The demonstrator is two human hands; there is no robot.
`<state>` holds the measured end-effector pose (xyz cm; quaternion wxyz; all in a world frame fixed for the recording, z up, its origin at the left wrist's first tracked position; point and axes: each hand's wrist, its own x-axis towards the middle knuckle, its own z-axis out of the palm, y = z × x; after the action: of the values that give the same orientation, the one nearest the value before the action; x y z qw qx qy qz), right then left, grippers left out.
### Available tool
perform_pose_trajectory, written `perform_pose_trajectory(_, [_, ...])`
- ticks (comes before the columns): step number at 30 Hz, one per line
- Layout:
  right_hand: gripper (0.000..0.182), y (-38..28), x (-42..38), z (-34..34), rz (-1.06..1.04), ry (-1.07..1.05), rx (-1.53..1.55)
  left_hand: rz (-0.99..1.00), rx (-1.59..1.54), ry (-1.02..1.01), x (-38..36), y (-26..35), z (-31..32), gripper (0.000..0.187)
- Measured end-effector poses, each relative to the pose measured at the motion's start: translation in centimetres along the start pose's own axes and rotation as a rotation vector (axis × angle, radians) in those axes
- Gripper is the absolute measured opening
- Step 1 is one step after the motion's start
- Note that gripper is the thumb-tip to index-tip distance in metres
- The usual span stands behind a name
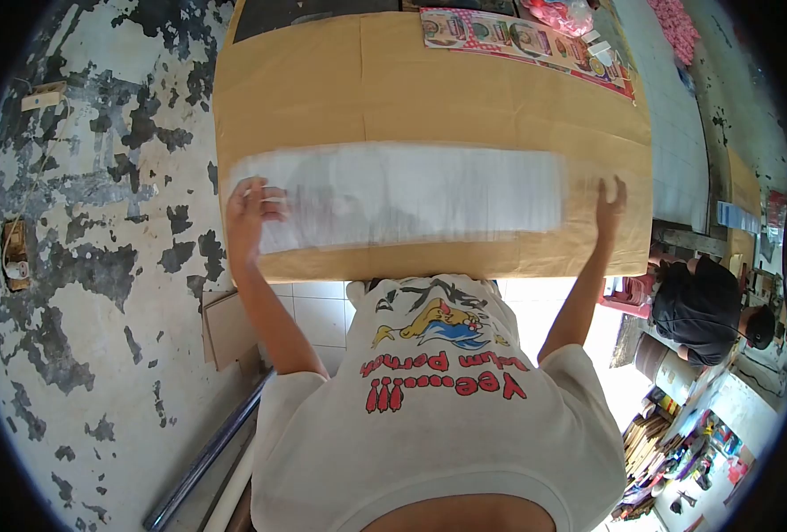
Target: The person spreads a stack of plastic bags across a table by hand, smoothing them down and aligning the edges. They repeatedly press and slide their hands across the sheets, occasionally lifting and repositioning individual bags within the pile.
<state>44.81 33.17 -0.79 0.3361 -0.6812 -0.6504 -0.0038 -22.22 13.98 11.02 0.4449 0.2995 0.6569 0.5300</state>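
Note:
A long white sheet, smeared by motion, lies across the brown paper surface in front of my body. Over its left end is my left hand, with fingers apart and slightly bent; whether they touch the sheet is unclear. Beyond the sheet's right end, a short gap from it, my right hand is held with its fingers apart and nothing visible in them.
A printed colourful sheet and a pink plastic bag are at the far right of the surface. A peeling wall rises at left. Another person is at right, near a red crate.

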Motion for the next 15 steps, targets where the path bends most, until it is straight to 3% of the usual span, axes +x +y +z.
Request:
perform_pose_trajectory(2, [0.054, 12.0, 0.2, 1.5, -0.193, -0.061, -0.458, 0.009, 0.069, 0.054, 0.5, -0.5, -3.1, 0.03])
perform_pose_trajectory(5, [0.071, 13.9, 1.4, 0.3, -0.048, -0.114, -0.789, -0.01, 0.078, 0.133, 1.9, -2.6, -7.2, 0.028])
perform_pose_trajectory(7, [0.083, 19.7, 1.6, 1.0, -0.158, -0.038, -0.859, 0.003, 0.094, 0.166, 2.7, -4.5, -9.7, 0.027])
perform_pose_trajectory(10, [0.104, 20.1, 2.8, -0.2, 0.198, -0.186, -0.689, -0.031, 0.139, 0.276, 3.4, -5.4, -11.1, 0.033])
perform_pose_trajectory(13, [0.114, 14.0, 4.7, -4.0, 0.507, -0.312, -0.666, 0.018, 0.419, 0.37, 4.8, -7.5, -12.3, 0.028])
perform_pose_trajectory(15, [0.116, 12.8, 5.1, -5.0, 0.648, -0.399, -0.661, 0.235, 0.777, 0.491, 6.0, -9.6, -12.8, 0.031])
